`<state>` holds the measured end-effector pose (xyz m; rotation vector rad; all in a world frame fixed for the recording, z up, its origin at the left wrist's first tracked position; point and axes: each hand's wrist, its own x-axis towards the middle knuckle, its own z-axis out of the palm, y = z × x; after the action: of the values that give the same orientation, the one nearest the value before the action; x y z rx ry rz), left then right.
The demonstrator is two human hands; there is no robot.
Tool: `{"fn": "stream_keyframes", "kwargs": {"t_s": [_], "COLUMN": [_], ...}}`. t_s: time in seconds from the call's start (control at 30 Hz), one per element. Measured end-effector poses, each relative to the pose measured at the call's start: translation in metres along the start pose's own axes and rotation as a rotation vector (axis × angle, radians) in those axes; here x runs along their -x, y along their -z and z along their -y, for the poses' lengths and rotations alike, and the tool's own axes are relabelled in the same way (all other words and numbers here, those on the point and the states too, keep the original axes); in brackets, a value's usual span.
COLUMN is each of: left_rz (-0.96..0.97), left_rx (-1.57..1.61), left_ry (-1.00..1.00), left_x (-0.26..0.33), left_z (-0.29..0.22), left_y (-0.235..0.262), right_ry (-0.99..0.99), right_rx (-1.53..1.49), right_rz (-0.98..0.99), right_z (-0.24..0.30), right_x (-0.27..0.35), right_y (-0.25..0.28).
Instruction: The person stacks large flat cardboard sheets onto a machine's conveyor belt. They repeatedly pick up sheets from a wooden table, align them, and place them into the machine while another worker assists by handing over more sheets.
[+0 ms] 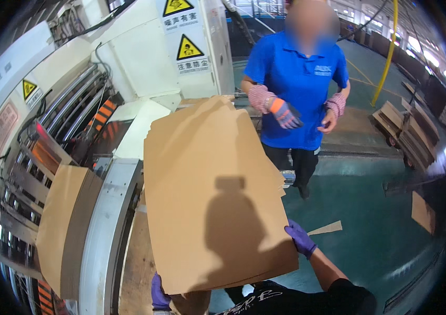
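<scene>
A large stack of brown cardboard sheets lies in front of me, its edges uneven at the far end and along the right. My right hand, in a purple glove, grips the sheets at their right edge near the front corner. At the near left corner, my left hand in a matching purple glove holds the sheets' edge; its fingers are partly hidden. A shadow falls across the top sheet.
A white machine with metal rollers stands at the left, holding another cardboard stack beside a metal rail. A co-worker in a blue shirt stands beyond my stack. Cardboard piles and a scrap strip lie at the right.
</scene>
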<state>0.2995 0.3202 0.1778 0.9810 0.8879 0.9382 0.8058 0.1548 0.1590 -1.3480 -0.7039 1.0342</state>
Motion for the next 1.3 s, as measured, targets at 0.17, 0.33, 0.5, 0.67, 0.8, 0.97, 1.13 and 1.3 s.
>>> {"fn": "stream_keyframes", "kwargs": {"t_s": [0.17,0.33,0.5,0.67,0.8,0.97,1.13,1.3], "left_rz": [-0.003,0.016,-0.002,-0.001,0.072,0.122,0.053,-0.06], "left_rx": [-0.269,-0.394,-0.25,-0.354,-0.326,-0.25,-0.475,-1.44], "left_ry": [-0.085,0.164,0.24,0.183,0.3,0.324,0.248,-0.67], "left_x": [-0.044,-0.066,-0.05,-0.003,0.078,0.131,0.18,0.197], "left_z": [0.032,-0.04,-0.046,-0.012,-0.069,-0.025,-0.012,0.003], "left_y": [0.066,-0.014,-0.01,0.072,0.055,0.129,0.153,0.139], "right_ry": [-0.201,-0.258,-0.25,-0.313,-0.234,-0.284,-0.288,-0.091], "right_rx": [-0.118,-0.338,-0.323,-0.62,-0.608,-0.5,-0.558,-0.273], "right_rz": [0.05,0.018,0.076,0.16,0.153,0.169,0.187,0.168], "right_z": [-0.003,-0.005,0.02,0.003,-0.018,-0.042,-0.053,-0.015], "right_x": [-0.044,-0.06,-0.036,0.033,0.106,0.19,0.245,0.267], "right_y": [0.009,-0.005,-0.02,-0.051,-0.069,-0.09,-0.088,-0.119]}}
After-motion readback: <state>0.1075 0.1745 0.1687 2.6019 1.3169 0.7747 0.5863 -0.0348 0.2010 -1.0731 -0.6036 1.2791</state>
